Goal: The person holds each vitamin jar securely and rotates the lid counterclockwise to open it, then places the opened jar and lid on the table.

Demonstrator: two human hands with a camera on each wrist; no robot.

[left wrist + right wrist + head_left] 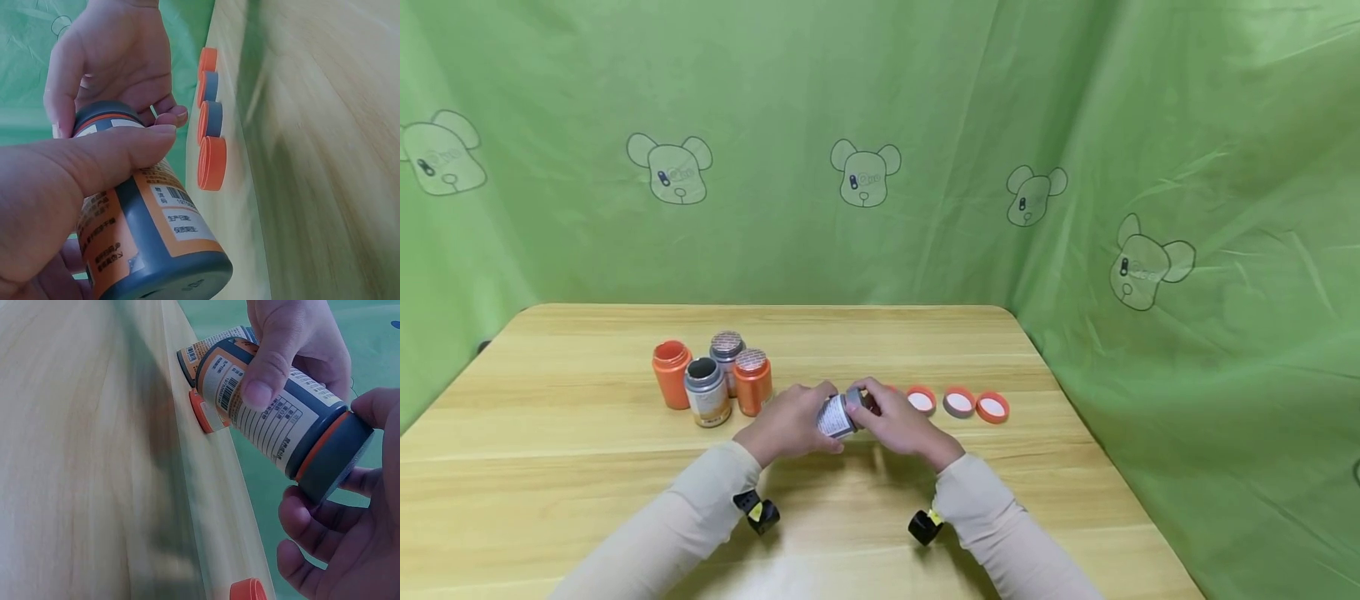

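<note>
Tilted above the table is a dark grey jar (pixel 156 231) with an orange and white label. My left hand (pixel 790 423) grips its body, the thumb lying across the label. At the other end, my right hand (pixel 895 419) pinches the grey cap (pixel 335 456) between thumb and fingers. An orange band shows between cap and jar. To the right of the hands, several loose caps (pixel 992 407), orange and grey, lie in a row with white linings facing up; one is partly hidden behind the right hand.
Left of the hands stand uncapped jars: an orange jar (pixel 673 385) and a grey jar (pixel 709 404) with open mouths, plus another grey jar (pixel 727 357) and an orange jar (pixel 752 387) with foil seals. Green curtains (pixel 775 100) hang behind and right of the wooden table (pixel 587 500).
</note>
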